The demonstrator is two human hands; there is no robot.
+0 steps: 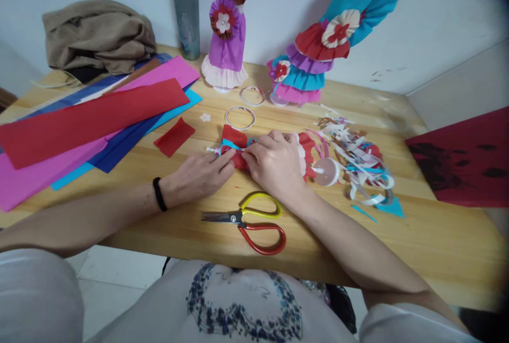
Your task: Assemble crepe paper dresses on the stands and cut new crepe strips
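Note:
A small crepe-paper craft figure lies on its side at the middle of the table, with a white and red ruffled skirt (307, 155) and a round clear base (326, 172) to the right. At its left end, red crepe paper (233, 135) and a blue strip show. My left hand (201, 174) pinches the red paper, index finger stretched along it. Closed over the figure, my right hand (275, 160) pinches the same paper with thumb and fingertips. My fingers hide much of the figure's middle. Scissors (234, 218) with yellow and red handles lie slightly open below my hands.
Coloured paper sheets (95, 123) are stacked at left, near a small red piece (175, 137). Two tape rings (240, 117) lie behind my hands. Paper scraps (360, 157) pile up at right. Two upright crepe figures (228, 49) and a bottle (186, 19) stand along the wall.

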